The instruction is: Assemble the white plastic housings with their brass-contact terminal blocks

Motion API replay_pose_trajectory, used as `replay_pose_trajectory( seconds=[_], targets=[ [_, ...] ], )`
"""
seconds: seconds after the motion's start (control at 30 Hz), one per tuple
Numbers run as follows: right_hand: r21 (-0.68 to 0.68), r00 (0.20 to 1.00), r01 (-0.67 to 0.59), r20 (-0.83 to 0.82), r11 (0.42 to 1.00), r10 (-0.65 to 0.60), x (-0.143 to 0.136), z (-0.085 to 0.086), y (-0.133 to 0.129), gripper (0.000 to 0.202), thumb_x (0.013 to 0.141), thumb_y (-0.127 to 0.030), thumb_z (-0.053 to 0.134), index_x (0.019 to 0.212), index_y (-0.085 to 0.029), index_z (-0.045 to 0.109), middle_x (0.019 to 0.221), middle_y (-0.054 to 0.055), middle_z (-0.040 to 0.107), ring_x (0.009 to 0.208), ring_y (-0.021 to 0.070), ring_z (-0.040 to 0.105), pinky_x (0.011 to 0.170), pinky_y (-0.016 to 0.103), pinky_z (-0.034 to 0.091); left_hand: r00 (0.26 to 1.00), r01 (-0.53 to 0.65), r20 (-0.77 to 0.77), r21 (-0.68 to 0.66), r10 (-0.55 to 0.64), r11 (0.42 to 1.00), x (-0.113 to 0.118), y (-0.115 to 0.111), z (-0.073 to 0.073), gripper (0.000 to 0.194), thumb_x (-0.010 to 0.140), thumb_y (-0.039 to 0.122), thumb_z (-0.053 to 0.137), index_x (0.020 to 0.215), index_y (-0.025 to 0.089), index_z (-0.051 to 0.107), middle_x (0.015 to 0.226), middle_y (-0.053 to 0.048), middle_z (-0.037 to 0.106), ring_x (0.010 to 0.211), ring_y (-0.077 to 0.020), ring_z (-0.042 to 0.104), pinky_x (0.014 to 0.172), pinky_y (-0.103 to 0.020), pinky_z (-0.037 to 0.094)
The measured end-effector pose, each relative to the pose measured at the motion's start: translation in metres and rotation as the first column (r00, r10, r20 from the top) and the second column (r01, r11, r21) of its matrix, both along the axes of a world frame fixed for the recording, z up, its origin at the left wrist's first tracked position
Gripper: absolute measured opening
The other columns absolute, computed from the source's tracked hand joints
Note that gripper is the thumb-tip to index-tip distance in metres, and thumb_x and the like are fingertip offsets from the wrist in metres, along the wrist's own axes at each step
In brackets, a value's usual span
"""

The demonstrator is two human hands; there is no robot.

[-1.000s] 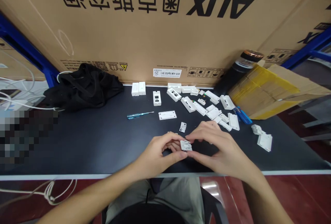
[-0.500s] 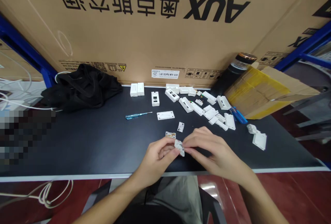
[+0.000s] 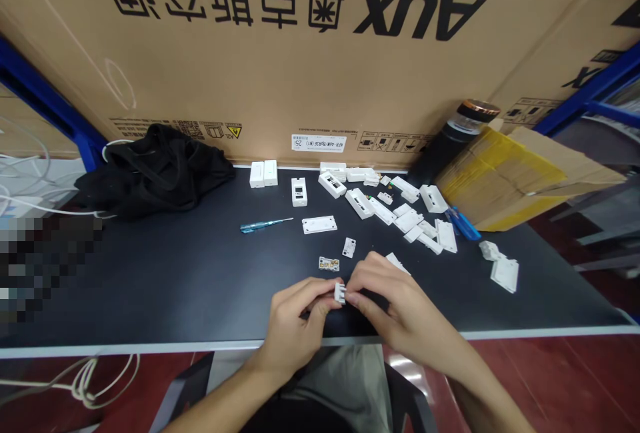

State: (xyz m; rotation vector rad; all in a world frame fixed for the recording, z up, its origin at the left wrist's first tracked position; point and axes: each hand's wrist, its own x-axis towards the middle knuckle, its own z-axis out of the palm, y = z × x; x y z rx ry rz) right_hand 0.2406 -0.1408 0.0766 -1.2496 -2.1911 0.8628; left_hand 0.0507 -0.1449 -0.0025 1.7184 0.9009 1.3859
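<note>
Near the table's front edge, my left hand (image 3: 300,320) pinches a small white plastic piece (image 3: 340,293) between thumb and fingers. My right hand (image 3: 387,300) is closed at the piece's right side, its thumb and fingertips against it; whether they hold a separate small part cannot be seen. Just beyond the fingers lie a small part with brass-coloured contacts (image 3: 329,264) and a small white plate (image 3: 349,247). A larger white plate (image 3: 319,224) rests farther back. Another white plate (image 3: 397,263) shows partly behind my right hand.
A blue screwdriver (image 3: 265,225) lies left of centre. Several white housings and covers (image 3: 409,220) spread across the back right, near a blue tool (image 3: 464,224), a black bottle (image 3: 453,140) and an open cardboard box (image 3: 515,180). Black cloth (image 3: 160,170) lies back left.
Both hands have shifted slightly left, and the white piece between them has turned. A white plate behind my right hand has come into view.
</note>
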Motion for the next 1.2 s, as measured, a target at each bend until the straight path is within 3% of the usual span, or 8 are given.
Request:
replay_pose_trajectory(
  seconds=[0.1,0.2,0.47,0.63,0.83,1.2],
  targets=[
    [-0.109,0.991,0.04,-0.122,0.993,-0.053,0.0,-0.006,-0.002,0.018,0.098,-0.024,0.058,0.083,-0.022,0.067,0.077,0.001,0.062,0.08,0.0168,0.053,0.07,0.031,0.042,1.0,-0.007,-0.021,0.048,0.008,0.999,0.0,-0.001,0.001,0.024,0.095,0.013,0.057,0.111,0.021,0.073,0.092,-0.005,0.079,0.083,-0.0161,0.075,0.072,-0.025,0.062],
    [-0.165,0.971,0.068,-0.216,0.984,-0.103,0.0,-0.012,-0.002,0.016,0.096,-0.026,0.063,0.083,-0.023,0.072,0.074,0.0,0.063,0.076,0.0147,0.055,0.069,0.028,0.044,1.0,0.01,0.0,-0.004,-0.01,1.0,0.0,-0.001,0.002,0.023,0.095,0.012,0.059,0.11,0.021,0.074,0.095,-0.005,0.079,0.086,-0.0156,0.075,0.073,-0.023,0.062],
    [-0.047,0.957,0.182,-0.221,0.982,-0.188,-0.008,-0.018,-0.005,0.01,0.095,-0.025,0.065,0.091,-0.022,0.073,0.082,0.0,0.07,0.075,0.0119,0.063,0.07,0.024,0.048,0.983,0.049,0.183,-0.313,0.01,0.948,0.001,0.001,0.008,0.017,0.088,0.013,0.067,0.099,0.021,0.079,0.091,-0.001,0.079,0.079,-0.011,0.076,0.074,-0.014,0.061],
    [0.017,0.961,0.155,-0.235,0.988,-0.147,-0.008,-0.018,-0.007,0.007,0.095,-0.021,0.064,0.099,-0.022,0.07,0.089,0.0,0.073,0.079,0.011,0.067,0.073,0.021,0.051,0.97,0.094,0.242,-0.415,0.01,0.905,0.001,0.003,0.009,0.015,0.088,0.018,0.069,0.098,0.02,0.079,0.089,-0.002,0.08,0.077,-0.0112,0.076,0.073,-0.013,0.061],
    [0.139,0.974,0.08,-0.222,0.987,-0.048,-0.003,-0.019,-0.008,0.011,0.096,-0.014,0.061,0.099,-0.022,0.068,0.091,0.001,0.072,0.084,0.0131,0.065,0.078,0.025,0.05,0.972,0.089,0.236,-0.431,0.017,0.898,0.001,0.002,0.009,0.014,0.087,0.019,0.07,0.096,0.017,0.08,0.087,-0.003,0.08,0.075,-0.012,0.075,0.072,-0.015,0.062],
    [0.089,0.99,0.053,-0.133,0.995,-0.041,-0.004,-0.016,-0.008,0.009,0.097,-0.015,0.055,0.092,-0.021,0.06,0.083,0.0,0.062,0.08,0.0138,0.056,0.071,0.026,0.044,0.987,0.089,0.156,-0.322,-0.04,0.943,0.001,0.0,0.005,0.018,0.088,0.013,0.068,0.1,0.02,0.079,0.089,-0.002,0.079,0.078,-0.0109,0.075,0.072,-0.013,0.06]
  ],
)
